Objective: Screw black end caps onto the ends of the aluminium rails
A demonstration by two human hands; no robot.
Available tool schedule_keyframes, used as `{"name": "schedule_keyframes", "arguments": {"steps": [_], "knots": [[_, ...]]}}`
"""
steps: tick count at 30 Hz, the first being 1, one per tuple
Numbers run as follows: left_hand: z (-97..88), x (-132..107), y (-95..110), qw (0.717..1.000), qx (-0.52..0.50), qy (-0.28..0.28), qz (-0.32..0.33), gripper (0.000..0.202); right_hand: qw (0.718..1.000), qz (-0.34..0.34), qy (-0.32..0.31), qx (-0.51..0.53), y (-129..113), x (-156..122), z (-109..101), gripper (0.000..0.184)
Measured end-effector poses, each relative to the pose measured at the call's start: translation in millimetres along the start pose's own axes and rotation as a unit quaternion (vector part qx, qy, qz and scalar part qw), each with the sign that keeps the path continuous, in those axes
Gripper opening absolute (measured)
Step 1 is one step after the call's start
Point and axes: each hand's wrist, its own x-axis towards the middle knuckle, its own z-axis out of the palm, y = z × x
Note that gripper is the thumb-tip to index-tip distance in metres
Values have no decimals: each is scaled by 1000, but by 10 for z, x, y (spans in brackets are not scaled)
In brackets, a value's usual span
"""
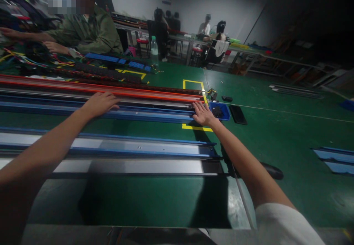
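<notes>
Right hand spread at ends of rails, left hand spread along them, contact unclear, green tabletop extending rightward.

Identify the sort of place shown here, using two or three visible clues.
Probably an assembly workshop: long rails lie side by side on a green worktable, coloured wires sit at the far left, and another long bench stands in the background.

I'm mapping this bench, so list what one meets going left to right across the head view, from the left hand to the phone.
Left hand → bottle → right hand → blue tray → phone.
</notes>
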Motion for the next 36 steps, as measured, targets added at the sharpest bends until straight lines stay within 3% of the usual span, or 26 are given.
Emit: {"name": "schedule_keyframes", "arguments": {"steps": [11, 20, 28, 36], "knots": [[113, 42, -65, 999, -16, 29, 20, 48, 1000, -6, 27, -14, 30, 45, 27, 74], [216, 86, -113, 997, -35, 58, 25, 61, 999, -15, 45, -6, 57, 80, 49, 69], [186, 118, -117, 997, -49, 60, 25, 56, 998, -22, 55, -2, 54, 71, 0, 55], [135, 187, -119, 994, -80, 65, 24, 50, 997, -8, 74, 1, 7, 78, -12, 53]]}}
